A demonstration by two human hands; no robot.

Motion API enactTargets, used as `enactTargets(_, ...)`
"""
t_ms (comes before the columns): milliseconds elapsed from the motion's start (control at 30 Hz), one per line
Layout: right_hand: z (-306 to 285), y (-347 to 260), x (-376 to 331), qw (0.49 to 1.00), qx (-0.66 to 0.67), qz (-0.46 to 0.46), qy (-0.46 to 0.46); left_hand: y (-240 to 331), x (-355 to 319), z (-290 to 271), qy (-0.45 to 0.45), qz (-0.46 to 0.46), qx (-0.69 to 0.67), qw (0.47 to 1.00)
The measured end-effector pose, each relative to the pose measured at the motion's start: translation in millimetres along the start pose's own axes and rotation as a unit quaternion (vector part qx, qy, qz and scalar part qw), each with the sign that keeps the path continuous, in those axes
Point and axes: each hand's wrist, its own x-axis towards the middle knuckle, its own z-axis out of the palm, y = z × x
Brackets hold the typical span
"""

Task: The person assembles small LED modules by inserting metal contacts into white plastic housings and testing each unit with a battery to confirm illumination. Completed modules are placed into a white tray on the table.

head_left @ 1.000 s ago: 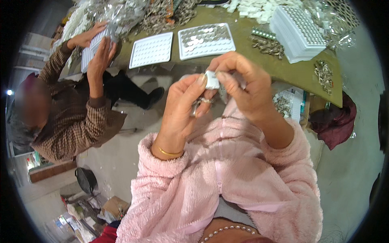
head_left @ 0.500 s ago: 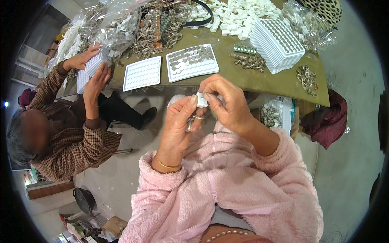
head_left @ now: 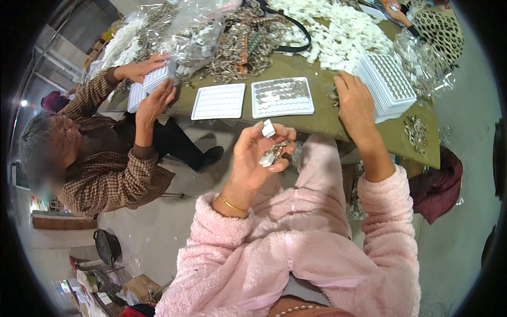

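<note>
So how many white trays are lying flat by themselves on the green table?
2: an empty tray and, right of it, a tray partly filled with metal pieces. More sit in a stack; others may be hidden.

— Those bits in the left hand: metal?
— Yes, the small pieces glint like polished metal, and the white tab above them looks like matt plastic.
— And the trays?
— The white trays are smooth moulded plastic, faintly glossy; one tray carries shiny silver parts.
— The table?
— A dull olive cloth cover, matt. The bags are clear, crinkled, glossy plastic.
— The sleeves?
— Fluffy pink fleece; a thin gold bangle gleams.
</note>
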Motion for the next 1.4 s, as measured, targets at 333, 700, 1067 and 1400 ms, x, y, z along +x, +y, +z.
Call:
enactTargets(333,15,6,-5,0.999,0.015,0.007,0.04,114,77,26,0.188,0.327,0.342,0.861)
enactTargets(700,6,-4,2,0.973,0.169,0.027,0.156,304,148,15,0.285,0.398,0.719,0.493)
enactTargets(1067,8,-2,-1,0.956,0.239,0.075,0.15,88,222,11,-0.031,0.255,0.923,0.286)
enactTargets(1400,3,8,-5,0.926,0.308,0.119,0.185,66,254,10,0.093,0.184,0.912,0.354)
